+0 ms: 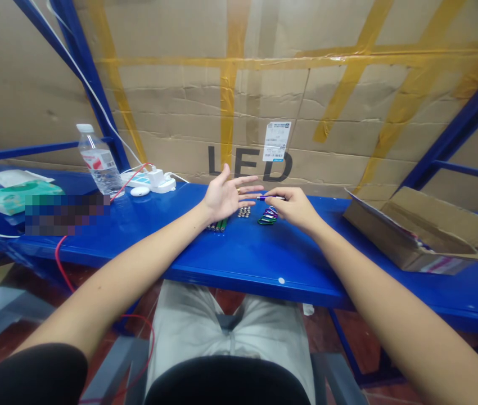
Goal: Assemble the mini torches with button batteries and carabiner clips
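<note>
My right hand (297,209) grips a slim purple metallic cylinder (262,198) with a dark rear end, held roughly level above the table. Facing it, my left hand (223,197) is open, its fingers stretched out and spread, with the fingertips close to the cylinder's front end; whether they touch I cannot tell. Several green tubes (222,226) with metal ends lie side by side below my left palm, partly covered by it. Small silvery round pieces (244,212) sit in rows beside them. Just below my right fingers is a cluster of purple and green carabiners (267,217).
On the blue table (239,259), an open cardboard box (416,253) stands at right. A water bottle (99,163), a white power strip (154,181), a small white case (140,191) and a tissue pack (15,197) are at left. A red cable (59,259) hangs over the front edge.
</note>
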`<state>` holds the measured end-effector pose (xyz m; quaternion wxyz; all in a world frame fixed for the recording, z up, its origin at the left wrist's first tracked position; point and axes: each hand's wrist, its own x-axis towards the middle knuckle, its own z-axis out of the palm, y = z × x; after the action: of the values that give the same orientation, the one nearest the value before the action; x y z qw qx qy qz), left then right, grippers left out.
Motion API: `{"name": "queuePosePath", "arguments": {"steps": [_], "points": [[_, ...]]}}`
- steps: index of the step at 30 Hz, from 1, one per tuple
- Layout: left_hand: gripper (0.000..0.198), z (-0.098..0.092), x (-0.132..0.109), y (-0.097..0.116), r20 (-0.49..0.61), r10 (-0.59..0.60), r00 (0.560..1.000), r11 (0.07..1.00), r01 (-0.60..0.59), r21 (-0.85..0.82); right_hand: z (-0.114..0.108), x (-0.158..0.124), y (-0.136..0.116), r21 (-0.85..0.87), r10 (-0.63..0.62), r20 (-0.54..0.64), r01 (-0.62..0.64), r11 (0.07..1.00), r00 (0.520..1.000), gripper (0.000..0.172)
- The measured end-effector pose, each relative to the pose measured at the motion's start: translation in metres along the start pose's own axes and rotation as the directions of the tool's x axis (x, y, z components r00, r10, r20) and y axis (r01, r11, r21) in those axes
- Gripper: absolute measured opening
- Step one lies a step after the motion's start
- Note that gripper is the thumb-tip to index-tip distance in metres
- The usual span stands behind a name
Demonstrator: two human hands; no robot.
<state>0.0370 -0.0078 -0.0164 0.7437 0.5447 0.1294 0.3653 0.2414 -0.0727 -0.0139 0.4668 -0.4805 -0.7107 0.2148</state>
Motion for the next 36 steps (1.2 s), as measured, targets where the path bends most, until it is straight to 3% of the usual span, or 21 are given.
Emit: {"name": "queuePosePath", "arguments": {"steps": [4, 24, 36], "points": [[0.082, 0.0002, -0.0006, -0.0004, -0.012, 0.008, 1.0, 1.0, -0.007, 0.017, -0.001, -0.0005, -0.0003, 0.034, 0.026, -0.035, -0.024, 0.999, 0.999, 0.032], [0.082, 0.0011, -0.0009, -0.0001, -0.016, 0.011, 1.0, 1.0, -0.01, 0.026, -0.0004, -0.0014, -0.0011, -0.002, 0.014, 0.055, -0.014, 1.0, 0.998, 0.036], [0.082, -0.0013, 0.0, -0.001, -0.01, 0.014, 1.0, 0.999, -0.013, 0.038, -0.001, -0.0005, 0.0002, -0.004, -0.005, 0.05, 0.005, 1.0, 0.999, 0.035]]}}
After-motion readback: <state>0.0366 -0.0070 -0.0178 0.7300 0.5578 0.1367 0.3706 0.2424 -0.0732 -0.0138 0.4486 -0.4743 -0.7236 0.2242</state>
